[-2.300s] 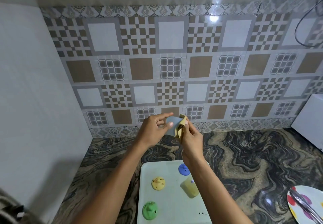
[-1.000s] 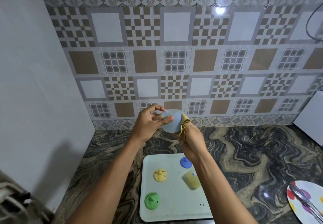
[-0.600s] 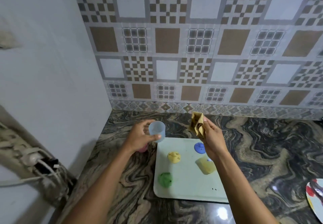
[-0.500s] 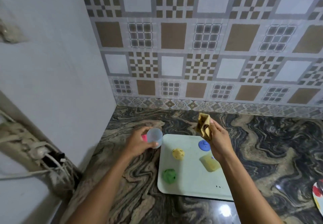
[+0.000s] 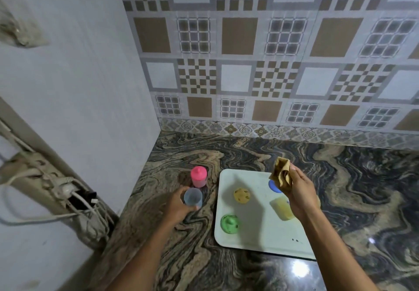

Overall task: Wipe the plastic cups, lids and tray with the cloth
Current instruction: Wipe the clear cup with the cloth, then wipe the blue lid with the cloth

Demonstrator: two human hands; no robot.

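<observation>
My left hand grips a pale blue plastic cup, upright and low over the marble counter, left of the white tray. Just behind it stands a pink cup with its pink lid on. My right hand holds a crumpled tan cloth above the tray's far right part. On the tray lie a yellow lid, a green lid, a blue lid partly hidden by the cloth, and a yellow cup on its side.
A white side wall closes the left, with a pipe and tangled cables low on it. Patterned tiles back the dark swirled marble counter.
My left hand has carried the blue cup away from the cloth, down and left to the counter beside the pink cup. My right hand with the cloth hovers over the tray. The view tilted down.
</observation>
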